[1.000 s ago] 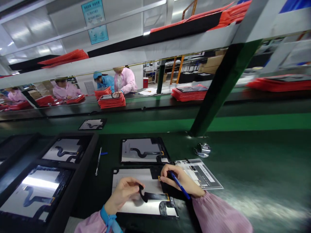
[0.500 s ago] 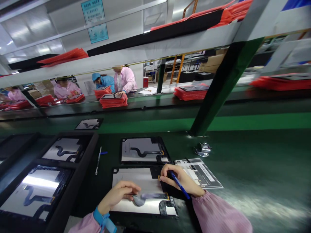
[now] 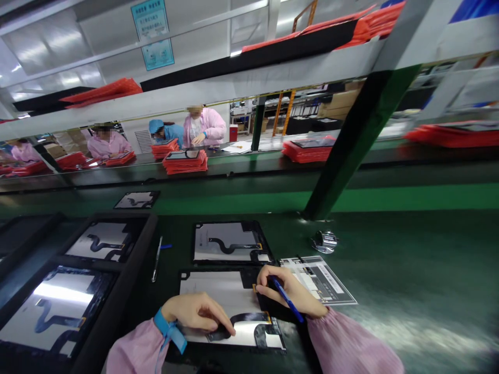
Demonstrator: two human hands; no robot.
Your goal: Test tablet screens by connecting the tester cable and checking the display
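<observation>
left hand (image 3: 195, 313): lies flat, fingers (image 3: 224, 326) spread and pressing black flex cable (image 3: 244, 319); has slid lower and rightward since earlier frame
right hand (image 3: 286, 291): fingers pinch blue pen (image 3: 287, 299), tip at cable's upper end, unmoved
panel (image 3: 218, 296): on bench (image 3: 390, 280), nearest the person
cable: now flat on panel, earlier lifted in a loop

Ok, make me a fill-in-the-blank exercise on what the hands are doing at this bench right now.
1. The right hand holds a ____ stylus.
2. The left hand presses the ____ flex cable onto the nearest panel.
3. A printed sheet lies to the ____ of that panel.

Missing words: blue; black; right
</observation>
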